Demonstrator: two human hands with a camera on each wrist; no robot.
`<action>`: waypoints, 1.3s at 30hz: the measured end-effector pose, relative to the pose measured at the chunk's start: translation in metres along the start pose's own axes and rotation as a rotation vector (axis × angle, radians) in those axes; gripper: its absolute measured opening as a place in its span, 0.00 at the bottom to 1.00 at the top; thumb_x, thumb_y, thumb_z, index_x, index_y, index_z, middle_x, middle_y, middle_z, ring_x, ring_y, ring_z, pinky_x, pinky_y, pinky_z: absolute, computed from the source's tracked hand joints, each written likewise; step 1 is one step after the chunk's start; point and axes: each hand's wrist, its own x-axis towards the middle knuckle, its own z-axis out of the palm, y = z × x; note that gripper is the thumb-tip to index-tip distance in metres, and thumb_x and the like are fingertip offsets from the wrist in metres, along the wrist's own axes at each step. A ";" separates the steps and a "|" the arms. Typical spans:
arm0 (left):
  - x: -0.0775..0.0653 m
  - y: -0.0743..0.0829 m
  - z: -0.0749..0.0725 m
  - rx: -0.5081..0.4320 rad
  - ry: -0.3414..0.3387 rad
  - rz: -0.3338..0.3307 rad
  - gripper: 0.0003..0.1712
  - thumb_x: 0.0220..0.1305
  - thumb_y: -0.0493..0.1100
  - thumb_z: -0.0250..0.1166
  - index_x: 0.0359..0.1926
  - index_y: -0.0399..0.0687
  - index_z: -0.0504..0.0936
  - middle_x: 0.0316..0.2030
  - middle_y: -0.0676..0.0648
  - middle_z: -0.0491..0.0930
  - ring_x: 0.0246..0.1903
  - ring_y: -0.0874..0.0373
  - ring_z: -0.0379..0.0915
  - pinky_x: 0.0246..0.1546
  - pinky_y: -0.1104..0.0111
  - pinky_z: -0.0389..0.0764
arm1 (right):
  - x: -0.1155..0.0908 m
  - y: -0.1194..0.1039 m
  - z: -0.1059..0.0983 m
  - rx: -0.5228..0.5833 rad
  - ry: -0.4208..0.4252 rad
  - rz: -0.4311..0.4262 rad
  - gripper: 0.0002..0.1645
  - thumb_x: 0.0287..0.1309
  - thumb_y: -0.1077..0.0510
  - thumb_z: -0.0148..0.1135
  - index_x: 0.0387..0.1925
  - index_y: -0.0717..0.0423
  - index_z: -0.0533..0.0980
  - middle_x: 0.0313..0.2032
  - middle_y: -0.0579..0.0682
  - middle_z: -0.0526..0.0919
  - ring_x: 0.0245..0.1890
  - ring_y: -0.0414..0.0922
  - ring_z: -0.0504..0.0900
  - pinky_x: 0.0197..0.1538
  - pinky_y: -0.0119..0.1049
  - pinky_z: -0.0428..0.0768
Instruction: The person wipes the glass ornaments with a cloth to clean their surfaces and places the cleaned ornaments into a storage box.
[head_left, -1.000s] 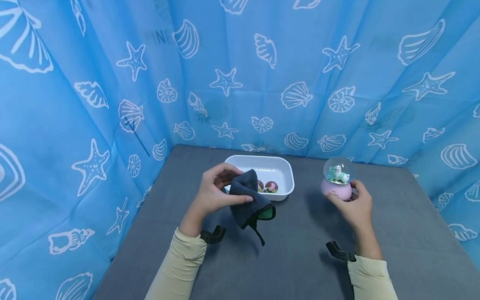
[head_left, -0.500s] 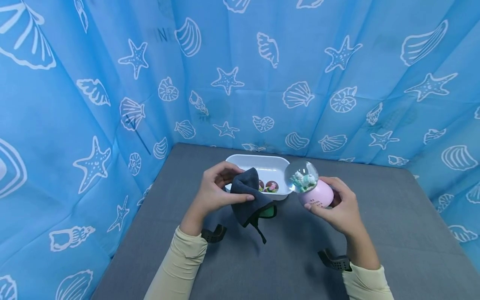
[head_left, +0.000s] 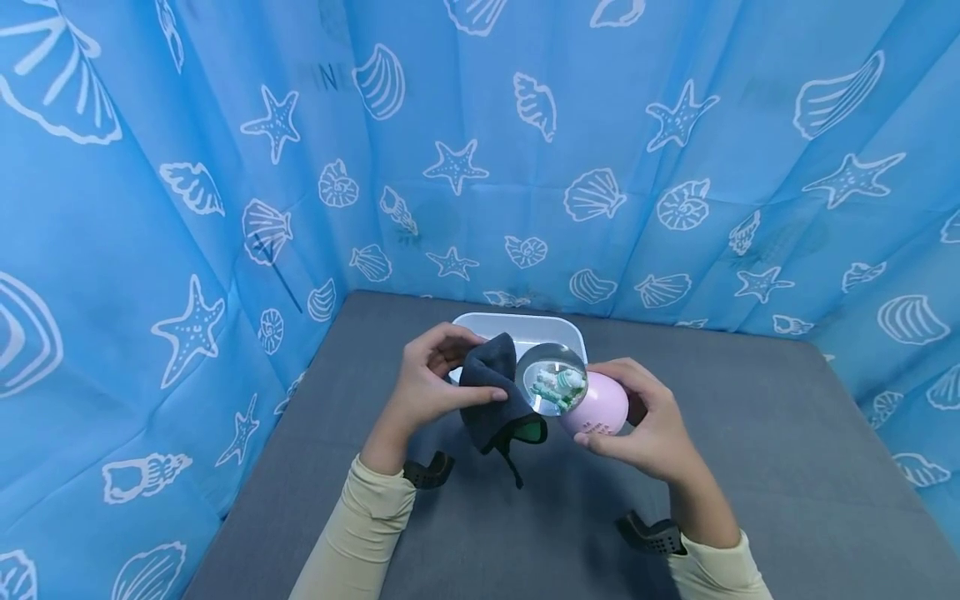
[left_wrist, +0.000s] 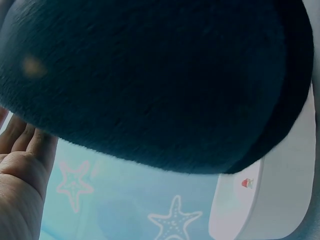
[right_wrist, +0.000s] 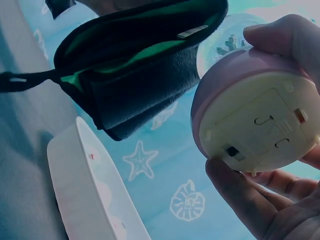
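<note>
My left hand (head_left: 427, 379) grips a dark grey-blue cloth (head_left: 483, 417) with a black edge, a green underside and a hanging loop. In the left wrist view the cloth (left_wrist: 165, 85) covers most of the picture. A snow globe with a pink base (head_left: 597, 406) is held in my right hand (head_left: 648, 425), thumb in front and fingers behind. Its clear dome (head_left: 552, 379), with a white and green figure inside, tilts left against or very near the cloth. The right wrist view shows the cream underside of the base (right_wrist: 260, 125), with a small switch.
Behind the cloth and globe stands a white plastic tub (head_left: 517, 320) on the grey tabletop (head_left: 750, 417). A blue curtain (head_left: 480, 208) with white shells and starfish hangs behind and to the left. Each wrist wears a black camera mount (head_left: 651, 533).
My right hand has lifted the snow globe and carried it left, tipping its dome toward the cloth. The globe now hides the balls seen in the tub. My left hand stays almost still.
</note>
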 end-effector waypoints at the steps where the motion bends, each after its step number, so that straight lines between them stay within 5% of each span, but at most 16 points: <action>1: 0.000 0.000 0.000 -0.005 0.000 -0.001 0.34 0.43 0.28 0.86 0.54 0.41 0.84 0.51 0.39 0.84 0.49 0.52 0.88 0.55 0.57 0.89 | 0.000 0.000 0.001 0.005 -0.008 0.001 0.46 0.34 0.72 0.86 0.61 0.55 0.81 0.55 0.50 0.81 0.46 0.45 0.84 0.44 0.33 0.89; 11: -0.003 0.001 0.002 -0.054 -0.001 -0.011 0.35 0.44 0.32 0.87 0.56 0.37 0.85 0.53 0.35 0.84 0.51 0.55 0.88 0.54 0.57 0.89 | 0.004 -0.001 0.010 0.042 -0.041 0.027 0.44 0.38 0.70 0.84 0.62 0.53 0.81 0.55 0.49 0.81 0.46 0.45 0.85 0.44 0.36 0.90; 26: -0.001 0.000 0.006 -0.071 -0.104 0.031 0.37 0.51 0.40 0.86 0.62 0.35 0.85 0.58 0.33 0.85 0.58 0.54 0.86 0.59 0.55 0.87 | 0.011 -0.001 0.011 0.114 -0.051 -0.023 0.42 0.41 0.74 0.79 0.64 0.59 0.80 0.53 0.50 0.84 0.42 0.44 0.85 0.39 0.36 0.90; 32: -0.001 0.001 0.009 -0.019 -0.095 -0.019 0.39 0.57 0.51 0.84 0.66 0.43 0.83 0.62 0.39 0.85 0.58 0.53 0.85 0.59 0.60 0.87 | 0.015 -0.001 0.011 0.113 -0.038 -0.006 0.39 0.45 0.74 0.77 0.63 0.61 0.79 0.52 0.46 0.84 0.39 0.43 0.84 0.36 0.36 0.90; 39: 0.001 -0.002 0.019 0.091 -0.095 -0.102 0.41 0.69 0.65 0.69 0.77 0.55 0.73 0.69 0.47 0.79 0.60 0.53 0.82 0.58 0.68 0.85 | 0.019 -0.004 0.014 0.073 0.053 0.047 0.33 0.50 0.74 0.75 0.61 0.61 0.81 0.50 0.43 0.84 0.37 0.42 0.83 0.35 0.33 0.89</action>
